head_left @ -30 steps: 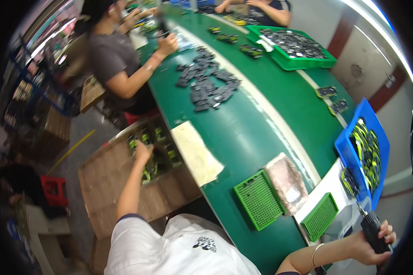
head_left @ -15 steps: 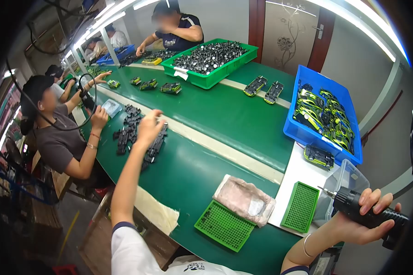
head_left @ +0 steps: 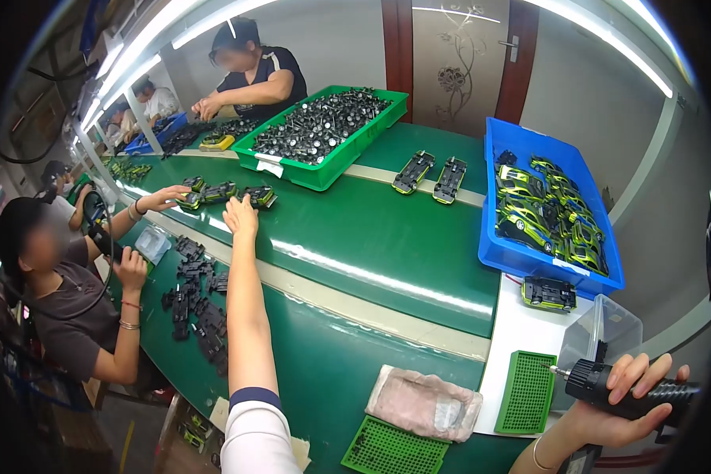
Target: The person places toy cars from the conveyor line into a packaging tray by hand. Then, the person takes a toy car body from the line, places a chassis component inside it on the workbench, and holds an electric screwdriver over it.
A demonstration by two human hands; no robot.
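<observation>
The left hand point(head_left: 242, 215) is stretched out toward 10 o'clock, its fingers at the near side of an upturned toy car point(head_left: 262, 196) on the green worktop point(head_left: 419, 237). Whether those fingers already pinch the car, I cannot tell; the hand covers the contact.

At 4 o'clock, the right hand point(head_left: 602, 424) wraps its fingers around a black power screwdriver point(head_left: 588, 381). The grip sits back on the body, probably to leave the bit free; it points toward 9 o'clock, just above a green perforated tray point(head_left: 528, 391).

Two more upturned cars point(head_left: 450, 180) lie side by side between 1 and 2 o'clock, dark bases facing up, which seems meant to keep the undersides within reach. A blue bin point(head_left: 488, 205) at 3 o'clock holds green cars heaped together, its walls likely there to contain them. Near 11 o'clock, a green bin point(head_left: 355, 152) gathers small black parts, presumably because they would scatter otherwise. Loose black chassis point(head_left: 186, 296) lie at 8 o'clock, beside a co-worker.
</observation>
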